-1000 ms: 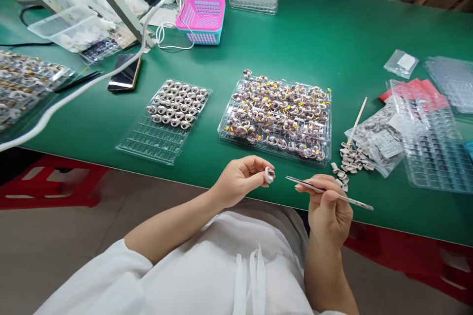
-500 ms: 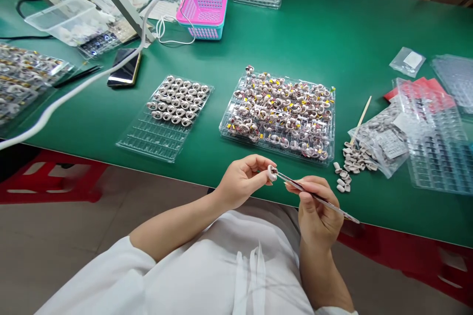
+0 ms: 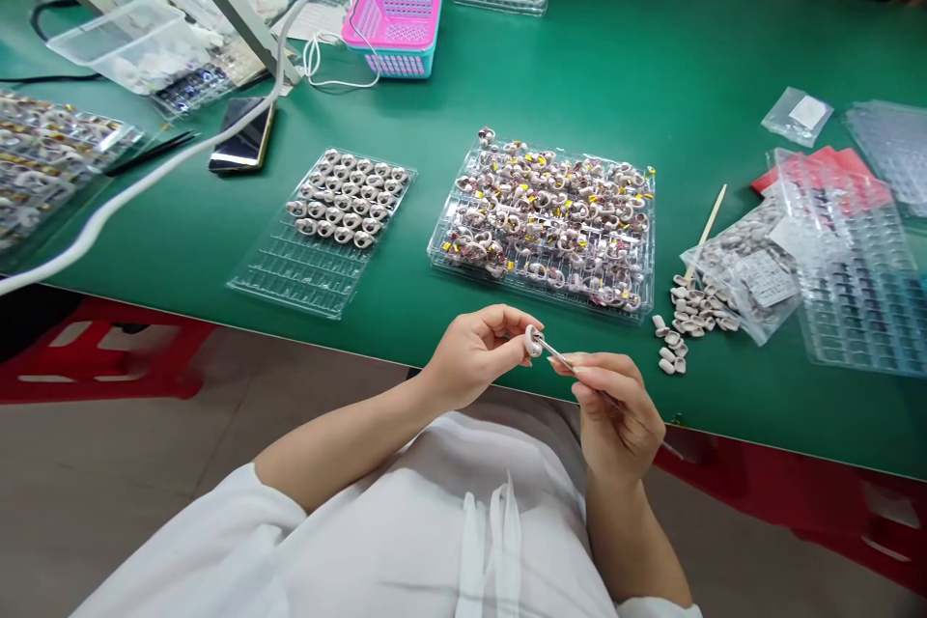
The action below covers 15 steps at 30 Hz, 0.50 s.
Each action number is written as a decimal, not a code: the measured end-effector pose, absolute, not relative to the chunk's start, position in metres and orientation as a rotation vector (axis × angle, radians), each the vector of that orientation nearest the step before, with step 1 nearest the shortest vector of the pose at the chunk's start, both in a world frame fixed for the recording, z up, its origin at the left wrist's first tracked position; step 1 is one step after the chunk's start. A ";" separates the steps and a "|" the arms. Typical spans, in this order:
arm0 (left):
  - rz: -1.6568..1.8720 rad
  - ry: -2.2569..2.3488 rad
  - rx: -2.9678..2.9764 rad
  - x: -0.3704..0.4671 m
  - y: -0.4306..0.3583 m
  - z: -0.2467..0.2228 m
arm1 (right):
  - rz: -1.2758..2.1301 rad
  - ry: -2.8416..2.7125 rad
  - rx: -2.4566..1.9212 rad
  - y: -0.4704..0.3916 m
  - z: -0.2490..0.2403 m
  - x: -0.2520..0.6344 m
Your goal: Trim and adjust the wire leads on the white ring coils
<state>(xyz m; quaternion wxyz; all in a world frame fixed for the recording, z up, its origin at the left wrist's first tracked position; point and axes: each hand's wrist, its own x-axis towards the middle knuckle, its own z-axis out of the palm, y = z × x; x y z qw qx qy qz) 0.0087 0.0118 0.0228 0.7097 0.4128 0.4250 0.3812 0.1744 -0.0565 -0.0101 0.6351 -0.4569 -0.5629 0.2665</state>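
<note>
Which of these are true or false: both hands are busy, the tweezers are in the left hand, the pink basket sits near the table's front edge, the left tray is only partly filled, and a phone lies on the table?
1. Both hands are busy. True: the left hand pinches a small white part and the right hand holds tweezers.
2. The tweezers are in the left hand. False: the right hand holds them, tips at the part.
3. The pink basket sits near the front edge. False: it stands at the far side.
4. The left tray is only partly filled. True: its near rows are bare.
5. A phone lies on the green table. True.
</note>
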 end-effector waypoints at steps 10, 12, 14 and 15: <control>0.864 1.023 1.041 0.008 0.008 0.018 | 0.741 -1.098 -0.991 -0.053 -0.010 0.173; 0.845 1.006 1.019 0.008 0.010 0.018 | 0.711 -1.162 -0.971 -0.054 -0.011 0.174; 0.807 0.972 0.969 0.007 0.013 0.018 | 0.617 -1.341 -0.934 -0.055 -0.011 0.179; 0.788 0.949 0.945 0.007 0.015 0.018 | 0.568 -1.438 -0.909 -0.055 -0.012 0.182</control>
